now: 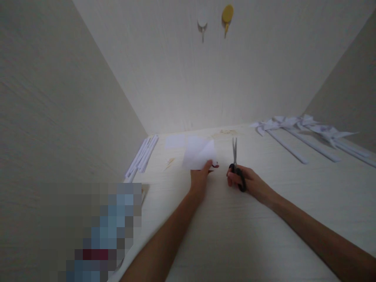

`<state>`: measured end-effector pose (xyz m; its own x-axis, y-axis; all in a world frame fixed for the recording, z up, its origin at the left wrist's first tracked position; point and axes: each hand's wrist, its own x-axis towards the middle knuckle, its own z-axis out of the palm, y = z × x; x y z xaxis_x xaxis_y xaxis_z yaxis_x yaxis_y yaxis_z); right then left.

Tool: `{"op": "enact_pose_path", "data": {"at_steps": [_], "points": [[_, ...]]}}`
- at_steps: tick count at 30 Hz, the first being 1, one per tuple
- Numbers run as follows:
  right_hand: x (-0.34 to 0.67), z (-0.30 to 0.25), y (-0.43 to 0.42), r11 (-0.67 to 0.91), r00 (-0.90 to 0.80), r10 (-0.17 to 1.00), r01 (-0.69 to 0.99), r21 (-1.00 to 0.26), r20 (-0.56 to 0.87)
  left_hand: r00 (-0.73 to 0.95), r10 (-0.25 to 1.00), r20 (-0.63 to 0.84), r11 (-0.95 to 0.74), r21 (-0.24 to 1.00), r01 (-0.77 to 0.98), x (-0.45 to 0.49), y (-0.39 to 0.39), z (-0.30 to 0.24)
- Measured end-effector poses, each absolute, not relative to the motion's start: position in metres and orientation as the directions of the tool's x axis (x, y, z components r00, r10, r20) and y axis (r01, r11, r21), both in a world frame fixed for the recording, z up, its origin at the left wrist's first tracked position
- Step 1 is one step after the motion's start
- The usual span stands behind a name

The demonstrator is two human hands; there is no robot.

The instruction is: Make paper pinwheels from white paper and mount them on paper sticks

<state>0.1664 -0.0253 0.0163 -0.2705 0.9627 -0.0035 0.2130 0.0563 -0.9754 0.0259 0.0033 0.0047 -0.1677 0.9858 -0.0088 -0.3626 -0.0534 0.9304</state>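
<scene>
My left hand (200, 176) grips the lower edge of a white sheet of paper (199, 150), with the thumb on top. The sheet has a faint diagonal crease and is held just over the table. In my right hand (242, 178) is a pair of scissors (235, 156) with black handles. Their blades point away from me, parted slightly, and stand apart from the paper. A second flat piece of white paper (175, 141) lies on the table, left of the held sheet.
White rolled paper sticks (143, 154) lie at the left edge of the table (235, 235). Paper pinwheels (293, 127) on paper sticks line the right back. Small toothpick-like sticks (227, 132) lie near the wall. Two hooks, one yellow (227, 14), are on the wall.
</scene>
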Motion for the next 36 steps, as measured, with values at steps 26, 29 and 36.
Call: {"op": "enact_pose_path", "data": {"at_steps": [26,29,36], "points": [[0.176,0.016,-0.033,0.051,-0.453,0.856,0.552,-0.832,-0.248,-0.187,0.975,-0.118,-0.028,0.772,-0.635,0.019,0.008,0.01],[0.176,0.015,-0.033,0.061,-0.453,0.859,0.554,-0.831,-0.239,-0.191,0.973,-0.133,-0.02,0.77,-0.638,0.019,0.008,0.01],[0.176,0.015,-0.033,0.069,-0.448,0.864,0.558,-0.827,-0.23,-0.184,0.976,-0.114,-0.028,0.777,-0.629,0.02,0.008,0.01]]}}
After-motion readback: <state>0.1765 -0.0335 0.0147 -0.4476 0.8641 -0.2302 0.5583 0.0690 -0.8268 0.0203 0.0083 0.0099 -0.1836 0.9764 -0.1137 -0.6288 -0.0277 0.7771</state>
